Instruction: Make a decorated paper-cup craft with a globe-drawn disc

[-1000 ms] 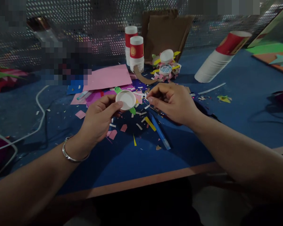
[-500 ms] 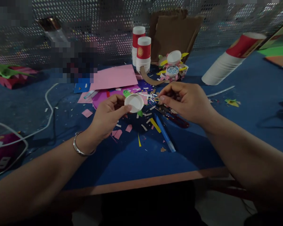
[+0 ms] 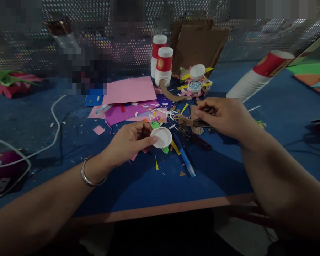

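Between thumb and fingers, my left hand [image 3: 130, 142] holds a shallow white paper-cup bottom [image 3: 162, 138], its hollow side facing up. Green paper pieces [image 3: 155, 124] show at its rim, one with a small drawn face. My right hand [image 3: 221, 115] is closed in a pinch over the scraps, at the edge of a brown cardboard piece [image 3: 194, 112]; its grip is partly hidden by the fingers. Below it lie torn cardboard bits [image 3: 186, 121] and a dark-red-handled tool [image 3: 201, 141]. A blue pen [image 3: 185, 154] rests between the hands.
Stacked paper cups [image 3: 164, 65] stand behind, near a decorated cup-bottom craft [image 3: 196, 80] and a leaning cardboard sheet [image 3: 200, 46]. Another cup stack [image 3: 258, 78] tilts at right. Pink paper [image 3: 133, 89] and cuttings cover the middle. A white cable [image 3: 56, 121] runs along the left.
My left hand has brought the cup bottom towards me and slightly right. My right hand has moved right, and a brown cardboard piece now shows at its fingertips.
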